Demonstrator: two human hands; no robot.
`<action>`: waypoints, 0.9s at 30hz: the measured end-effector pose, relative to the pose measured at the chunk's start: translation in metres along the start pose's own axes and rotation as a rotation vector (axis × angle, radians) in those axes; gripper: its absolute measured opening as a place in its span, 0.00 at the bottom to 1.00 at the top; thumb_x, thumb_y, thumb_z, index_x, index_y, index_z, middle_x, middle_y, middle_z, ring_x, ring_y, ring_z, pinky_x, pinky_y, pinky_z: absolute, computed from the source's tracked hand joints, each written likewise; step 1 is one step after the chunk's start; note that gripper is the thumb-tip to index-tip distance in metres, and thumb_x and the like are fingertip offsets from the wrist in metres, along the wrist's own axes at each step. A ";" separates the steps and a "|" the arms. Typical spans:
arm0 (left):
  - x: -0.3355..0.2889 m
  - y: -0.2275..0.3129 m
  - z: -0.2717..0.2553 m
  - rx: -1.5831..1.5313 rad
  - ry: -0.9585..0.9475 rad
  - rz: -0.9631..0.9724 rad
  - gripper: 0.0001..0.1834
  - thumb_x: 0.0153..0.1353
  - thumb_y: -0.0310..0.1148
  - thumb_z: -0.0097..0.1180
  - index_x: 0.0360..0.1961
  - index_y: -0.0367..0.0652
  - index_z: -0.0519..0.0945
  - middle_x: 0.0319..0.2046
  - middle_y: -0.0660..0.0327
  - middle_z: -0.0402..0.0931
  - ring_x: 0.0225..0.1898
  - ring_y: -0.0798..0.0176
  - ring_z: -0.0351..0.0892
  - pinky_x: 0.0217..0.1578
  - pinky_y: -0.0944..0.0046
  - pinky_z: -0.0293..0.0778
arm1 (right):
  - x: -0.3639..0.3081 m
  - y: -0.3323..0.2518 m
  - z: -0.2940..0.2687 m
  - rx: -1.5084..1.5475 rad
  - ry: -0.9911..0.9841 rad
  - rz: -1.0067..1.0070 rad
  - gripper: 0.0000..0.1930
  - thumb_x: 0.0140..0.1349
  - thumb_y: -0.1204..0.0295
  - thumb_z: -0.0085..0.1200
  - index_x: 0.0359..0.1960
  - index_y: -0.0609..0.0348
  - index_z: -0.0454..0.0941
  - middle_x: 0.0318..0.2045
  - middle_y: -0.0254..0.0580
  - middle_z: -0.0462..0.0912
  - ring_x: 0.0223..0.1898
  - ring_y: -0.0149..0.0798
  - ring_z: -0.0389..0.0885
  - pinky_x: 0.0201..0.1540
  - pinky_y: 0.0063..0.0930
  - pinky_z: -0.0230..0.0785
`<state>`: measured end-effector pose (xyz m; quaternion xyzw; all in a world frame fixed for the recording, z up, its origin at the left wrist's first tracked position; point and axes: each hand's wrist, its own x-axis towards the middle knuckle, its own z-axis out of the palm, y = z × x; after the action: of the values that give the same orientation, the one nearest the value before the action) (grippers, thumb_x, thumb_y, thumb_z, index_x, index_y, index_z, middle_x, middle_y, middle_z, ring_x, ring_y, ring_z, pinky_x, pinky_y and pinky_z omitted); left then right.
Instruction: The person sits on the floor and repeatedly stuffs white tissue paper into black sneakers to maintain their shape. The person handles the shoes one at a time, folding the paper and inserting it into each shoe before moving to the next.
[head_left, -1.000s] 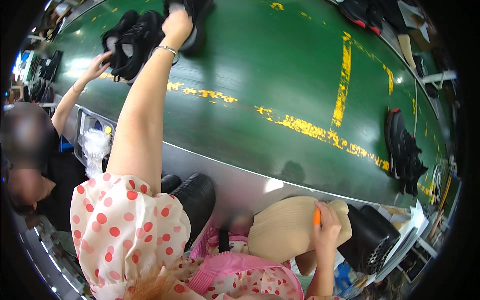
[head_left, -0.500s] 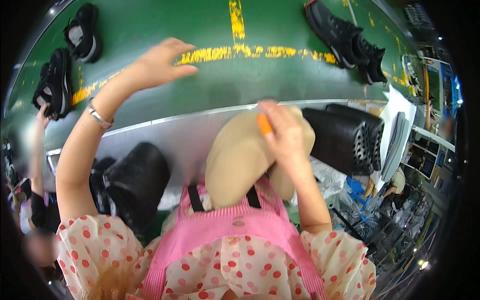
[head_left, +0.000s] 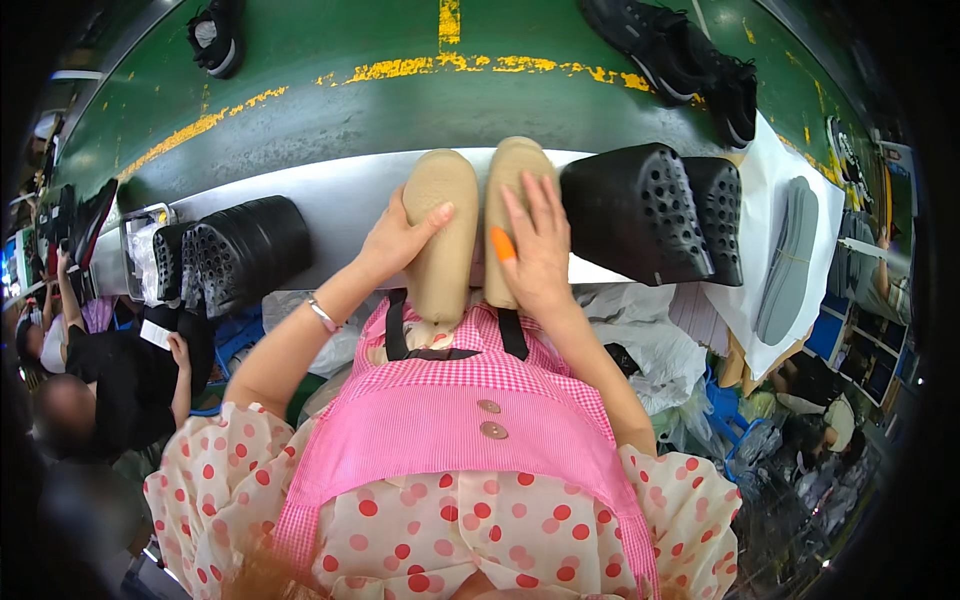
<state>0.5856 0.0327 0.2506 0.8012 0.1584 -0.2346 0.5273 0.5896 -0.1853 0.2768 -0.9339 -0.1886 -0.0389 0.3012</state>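
Half a second ago we have our left hand raised open over the green surface [head_left: 400, 110], with nothing in it, while only our right hand rests on the beige bundle. Now the left hand [head_left: 400, 235] is back in front of us, its thumb across the top of the left beige piece [head_left: 455, 270] and its palm curved round the outer edge; we take this as a hold, though the fingertips are hidden. The right hand [head_left: 540, 265] lies along the right beige piece [head_left: 518, 157], fingers slightly spread and the orange finger cover [head_left: 503, 243] near the inner edge; we cannot tell whether it grips or merely rests. The beige bundle, turned aside and overlapping in the earlier view, shows as two long, rounded, insole-shaped pieces, side by side with a narrow gap, over the metal ledge [head_left: 340, 200] and just above our pink apron [head_left: 470, 445]. For the work in hand, this means both hands now attend to the beige pieces, one to each. Black perforated pieces [head_left: 630, 215] sit just beside our right hand, and grey insole shapes [head_left: 787, 260] lie farther right on a white sheet [head_left: 745, 310]. Beyond the ledge, black shoes [head_left: 670, 50] remain on the green surface, untouched by us.
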 end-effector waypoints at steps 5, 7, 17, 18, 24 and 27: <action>-0.012 -0.002 0.026 0.044 0.199 0.009 0.49 0.56 0.62 0.56 0.65 0.33 0.57 0.60 0.40 0.66 0.61 0.44 0.68 0.59 0.54 0.64 | 0.021 0.002 0.012 0.022 -0.014 -0.054 0.23 0.56 0.70 0.55 0.55 0.57 0.74 0.62 0.53 0.66 0.65 0.54 0.61 0.65 0.45 0.56; -0.017 -0.017 0.038 0.083 0.262 0.114 0.46 0.59 0.59 0.55 0.67 0.36 0.56 0.62 0.42 0.64 0.63 0.46 0.66 0.61 0.55 0.62 | 0.043 -0.003 0.029 0.022 0.080 -0.146 0.21 0.54 0.68 0.56 0.51 0.58 0.77 0.57 0.52 0.72 0.60 0.52 0.67 0.62 0.42 0.60; 0.002 0.022 -0.008 -0.220 0.107 0.331 0.25 0.73 0.44 0.37 0.58 0.37 0.75 0.56 0.58 0.74 0.58 0.64 0.70 0.58 0.64 0.65 | 0.063 -0.018 0.047 0.084 0.161 -0.185 0.12 0.45 0.73 0.60 0.33 0.62 0.79 0.37 0.43 0.74 0.42 0.45 0.71 0.44 0.36 0.67; 0.003 0.021 -0.011 -0.199 0.084 0.328 0.25 0.73 0.45 0.37 0.58 0.37 0.75 0.56 0.58 0.74 0.57 0.64 0.70 0.56 0.65 0.66 | 0.062 -0.018 0.044 0.067 0.145 -0.174 0.12 0.44 0.73 0.60 0.33 0.62 0.79 0.37 0.44 0.74 0.42 0.45 0.71 0.44 0.36 0.67; 0.023 -0.003 -0.040 -0.218 -0.034 0.124 0.29 0.73 0.50 0.36 0.58 0.36 0.74 0.57 0.55 0.72 0.59 0.63 0.68 0.58 0.64 0.65 | 0.060 -0.056 0.012 0.266 0.250 -0.280 0.12 0.43 0.72 0.58 0.30 0.62 0.76 0.35 0.47 0.74 0.43 0.48 0.69 0.43 0.39 0.65; 0.021 0.015 -0.042 -0.271 -0.051 0.255 0.31 0.73 0.52 0.33 0.57 0.37 0.74 0.56 0.55 0.73 0.60 0.62 0.68 0.61 0.62 0.62 | 0.064 -0.042 0.016 0.554 0.054 -0.111 0.13 0.48 0.72 0.56 0.36 0.62 0.74 0.38 0.50 0.76 0.43 0.52 0.73 0.46 0.43 0.66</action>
<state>0.6196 0.0654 0.2651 0.7301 0.0720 -0.1627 0.6598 0.6325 -0.1233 0.2990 -0.8030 -0.2347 -0.0270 0.5471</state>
